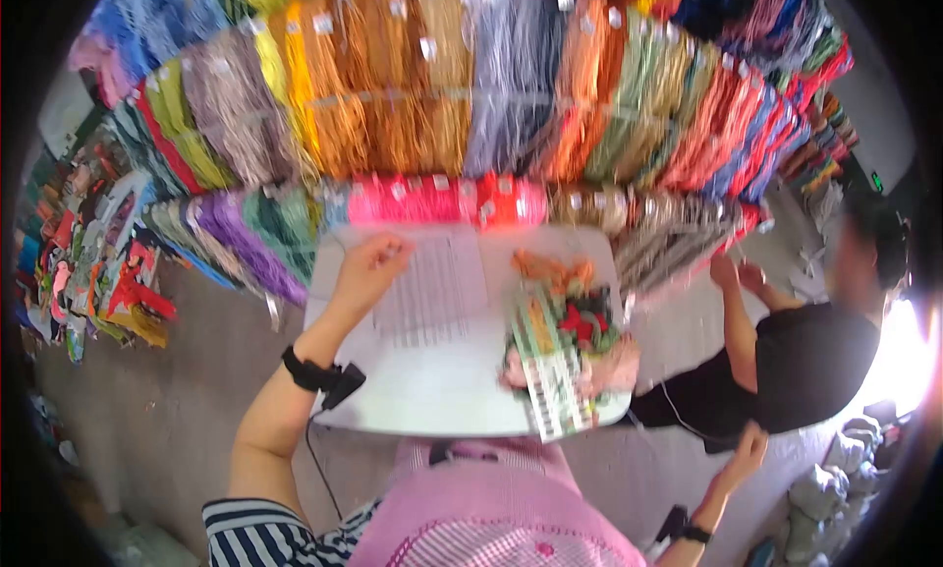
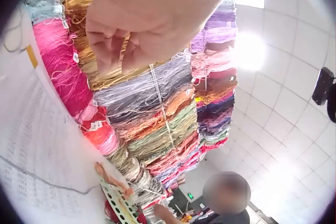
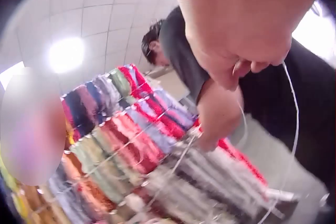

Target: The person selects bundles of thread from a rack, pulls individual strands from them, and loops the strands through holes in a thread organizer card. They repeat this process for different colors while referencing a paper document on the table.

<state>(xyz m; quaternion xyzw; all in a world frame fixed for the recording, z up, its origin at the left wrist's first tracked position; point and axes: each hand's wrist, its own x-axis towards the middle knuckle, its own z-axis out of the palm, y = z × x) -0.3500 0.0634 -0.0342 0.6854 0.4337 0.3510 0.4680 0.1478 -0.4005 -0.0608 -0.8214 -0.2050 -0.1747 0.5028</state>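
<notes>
The left hand is raised over the left part of a printed sheet on a white table. In the left wrist view that hand has bent fingers, and whether anything thin lies between them cannot be told. Off the table's right side, low in the head view, is the right hand. The right wrist view shows the right hand pinching a white thread that hangs downward. At the table's right lies a white card with holes, over a bundle of coloured yarn.
Hanks of coloured yarn hang in rows behind the table. A person in black is at the right with arms toward the yarn. More yarn is piled at the left; pale bags stand at the lower right.
</notes>
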